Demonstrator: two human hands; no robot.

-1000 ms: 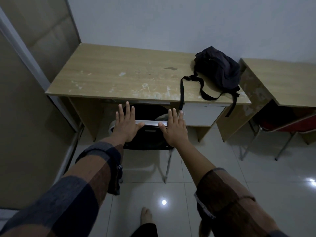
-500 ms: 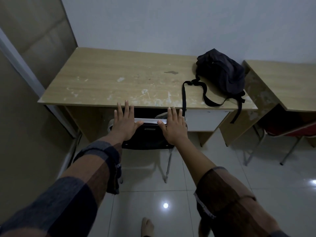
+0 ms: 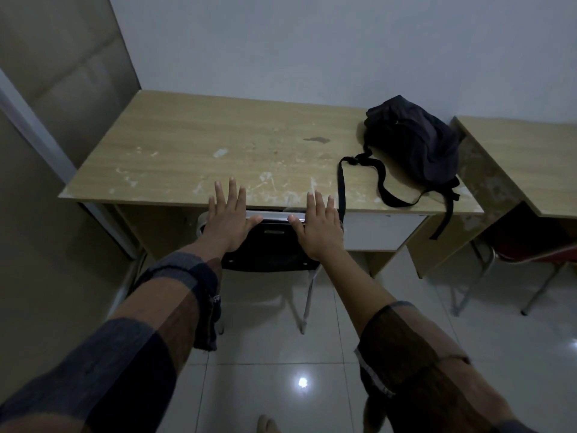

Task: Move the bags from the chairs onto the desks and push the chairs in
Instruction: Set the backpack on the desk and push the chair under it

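A long wooden desk (image 3: 237,145) stands against the pale wall, its top scuffed with whitish marks near the front edge. A second desk (image 3: 530,157) sits just beside it on the right, with a red chair (image 3: 540,248) tucked under it. The floor is glossy white tile (image 3: 390,323), catching a spot of light. On the right end of the long desk lies a black backpack (image 3: 415,142), slumped on its side, one strap looping across the wood and another hanging over the front edge. Below the desk's front edge a black chair (image 3: 271,248) with a metal frame is slid under, only its backrest and rear legs showing. Both arms reach out in checked sleeves. The left hand (image 3: 229,225) and the right hand (image 3: 318,229) lie flat against the top of the backrest, palms down, fingers spread and straight, gripping nothing, thumbs pointing toward each other with a gap between them
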